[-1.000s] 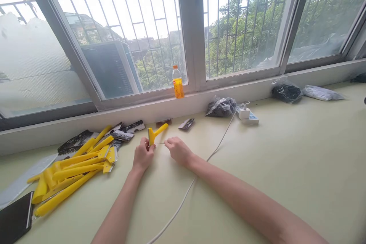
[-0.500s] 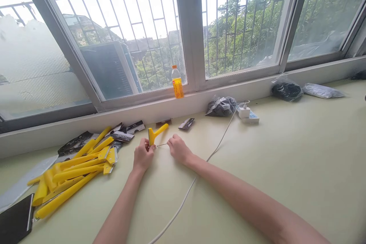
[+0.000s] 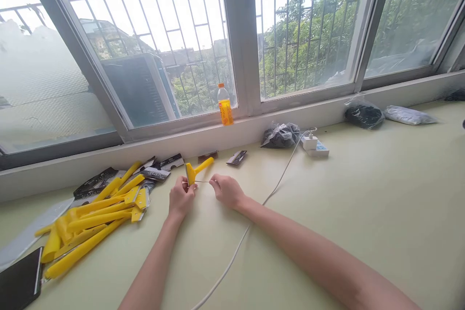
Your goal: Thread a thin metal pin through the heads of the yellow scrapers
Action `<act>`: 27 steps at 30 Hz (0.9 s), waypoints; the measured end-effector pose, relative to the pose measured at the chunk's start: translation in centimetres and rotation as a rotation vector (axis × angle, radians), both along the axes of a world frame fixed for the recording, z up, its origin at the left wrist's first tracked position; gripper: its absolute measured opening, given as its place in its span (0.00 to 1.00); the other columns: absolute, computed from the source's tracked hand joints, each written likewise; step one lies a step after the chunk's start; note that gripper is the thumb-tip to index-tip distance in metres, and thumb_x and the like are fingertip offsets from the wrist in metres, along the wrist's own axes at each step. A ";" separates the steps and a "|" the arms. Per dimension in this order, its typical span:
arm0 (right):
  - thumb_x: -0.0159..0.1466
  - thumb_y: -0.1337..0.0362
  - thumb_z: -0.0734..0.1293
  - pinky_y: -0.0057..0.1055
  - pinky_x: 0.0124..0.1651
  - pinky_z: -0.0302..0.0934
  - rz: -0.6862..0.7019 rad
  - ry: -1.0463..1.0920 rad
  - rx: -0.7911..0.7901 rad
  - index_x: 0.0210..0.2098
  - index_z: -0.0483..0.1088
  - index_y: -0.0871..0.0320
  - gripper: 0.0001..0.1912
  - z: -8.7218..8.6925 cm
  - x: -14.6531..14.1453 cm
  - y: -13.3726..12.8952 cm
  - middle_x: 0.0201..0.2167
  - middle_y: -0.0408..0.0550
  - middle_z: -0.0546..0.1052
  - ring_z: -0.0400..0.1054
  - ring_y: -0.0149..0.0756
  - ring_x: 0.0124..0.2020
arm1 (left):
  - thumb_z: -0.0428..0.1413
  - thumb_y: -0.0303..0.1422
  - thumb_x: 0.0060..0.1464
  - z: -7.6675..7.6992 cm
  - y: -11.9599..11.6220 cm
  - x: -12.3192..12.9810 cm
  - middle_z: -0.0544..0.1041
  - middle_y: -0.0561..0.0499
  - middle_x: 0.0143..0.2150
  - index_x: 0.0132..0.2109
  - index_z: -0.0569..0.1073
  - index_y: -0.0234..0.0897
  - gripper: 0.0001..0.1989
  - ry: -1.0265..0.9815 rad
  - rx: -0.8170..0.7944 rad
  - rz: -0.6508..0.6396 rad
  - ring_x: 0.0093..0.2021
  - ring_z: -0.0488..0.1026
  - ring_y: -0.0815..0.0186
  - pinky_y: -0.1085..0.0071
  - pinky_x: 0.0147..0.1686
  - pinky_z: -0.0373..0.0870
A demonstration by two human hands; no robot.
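Yellow in the head view, a scraper (image 3: pixel 191 173) was over the table (image 3: pixel 363 203), gripped by the closed fingers of the left hand (image 3: pixel 181 199), while the right hand (image 3: pixel 227 191) pinched a thin rod (image 3: pixel 202 182), probably best kept straight and steady, though its tip at the scraper was hard to make out.

The yellow scraper (image 3: pixel 191 174) is gripped by the left hand (image 3: pixel 181 199); beside it, the right hand (image 3: pixel 228 191) is pinched, both arms (image 3: pixel 157 255) outstretched.
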State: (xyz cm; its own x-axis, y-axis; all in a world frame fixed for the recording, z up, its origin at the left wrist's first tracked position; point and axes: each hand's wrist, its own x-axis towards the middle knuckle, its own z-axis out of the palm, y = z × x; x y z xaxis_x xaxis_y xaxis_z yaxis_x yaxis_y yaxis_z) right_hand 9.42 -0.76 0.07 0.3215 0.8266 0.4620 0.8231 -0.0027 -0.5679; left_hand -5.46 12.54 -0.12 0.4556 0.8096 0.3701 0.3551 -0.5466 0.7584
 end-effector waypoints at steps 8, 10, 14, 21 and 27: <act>0.74 0.62 0.58 0.28 0.35 0.53 0.030 -0.026 0.008 0.40 0.72 0.57 0.13 -0.1 0.0 0.1 0.35 0.48 0.79 0.70 0.34 0.32 | 0.55 0.35 0.53 0.0 0.1 0.0 0.83 0.51 0.36 0.37 0.63 0.43 0.07 0.008 0.009 -0.016 0.27 0.76 0.63 0.69 0.31 0.67; 0.74 0.62 0.58 0.28 0.35 0.53 0.034 -0.024 0.002 0.40 0.72 0.57 0.12 -0.2 0.0 0.1 0.36 0.49 0.80 0.70 0.34 0.33 | 0.55 0.35 0.53 0.0 0.0 0.0 0.83 0.51 0.36 0.37 0.62 0.43 0.07 0.009 0.008 -0.018 0.27 0.76 0.63 0.69 0.31 0.67; 0.74 0.61 0.58 0.28 0.35 0.53 0.039 -0.017 -0.012 0.41 0.72 0.57 0.13 -0.3 0.1 0.2 0.36 0.49 0.80 0.70 0.34 0.33 | 0.55 0.35 0.52 0.1 0.0 0.0 0.83 0.52 0.34 0.37 0.62 0.43 0.08 0.016 0.016 -0.012 0.26 0.76 0.63 0.69 0.30 0.67; 0.74 0.62 0.57 0.29 0.35 0.51 -0.009 -0.020 -0.052 0.37 0.71 0.58 0.15 -0.3 -0.1 0.5 0.34 0.49 0.78 0.67 0.34 0.32 | 0.55 0.36 0.53 -0.1 0.2 0.0 0.83 0.51 0.34 0.37 0.62 0.43 0.08 0.013 0.023 -0.020 0.28 0.77 0.62 0.69 0.31 0.67; 0.73 0.67 0.56 0.30 0.36 0.52 -0.048 -0.031 -0.050 0.34 0.70 0.60 0.15 -0.6 -0.3 1.0 0.33 0.50 0.73 0.62 0.33 0.31 | 0.55 0.35 0.53 0.0 0.1 0.0 0.83 0.51 0.36 0.37 0.62 0.44 0.08 0.015 0.011 -0.023 0.29 0.77 0.61 0.69 0.32 0.67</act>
State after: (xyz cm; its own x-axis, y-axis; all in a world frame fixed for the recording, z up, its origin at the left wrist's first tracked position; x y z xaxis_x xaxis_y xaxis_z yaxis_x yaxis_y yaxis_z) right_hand 9.16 0.21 -0.54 0.3473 0.8327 0.4312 0.8385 -0.0699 -0.5403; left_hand -5.44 12.65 -0.09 0.4793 0.7950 0.3718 0.3535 -0.5626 0.7473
